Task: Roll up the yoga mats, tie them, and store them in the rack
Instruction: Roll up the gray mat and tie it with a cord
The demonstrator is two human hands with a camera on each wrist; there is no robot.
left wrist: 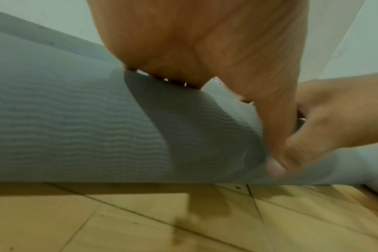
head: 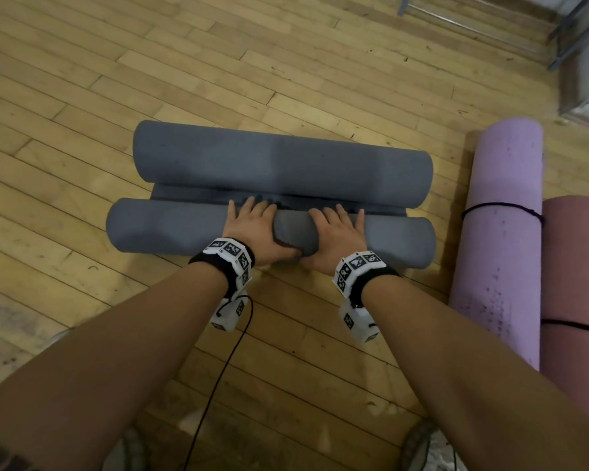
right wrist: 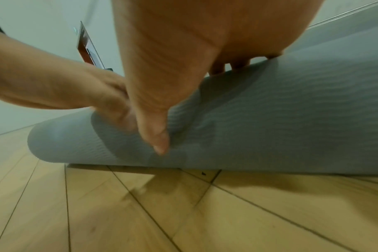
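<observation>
A grey yoga mat lies on the wooden floor, rolled in from both ends into a far roll (head: 279,161) and a near roll (head: 167,226), with a narrow flat strip (head: 191,193) between them. My left hand (head: 257,224) and right hand (head: 335,227) rest side by side on the middle of the near roll (left wrist: 76,127). Their fingers are spread over its top and the thumbs press against its near face. The left wrist view has my left hand (left wrist: 205,42) bearing down on the ribbed mat; the right wrist view has my right hand (right wrist: 183,42) on the mat (right wrist: 291,119). The fingertips are hidden behind the roll.
Two rolled mats lie at the right: a purple one (head: 500,249) tied with black string (head: 500,207) and a pink one (head: 578,266) beside it, also tied. Grey metal frame legs (head: 568,32) stand at the far right corner. A dark cable (head: 225,368) hangs from my left wrist.
</observation>
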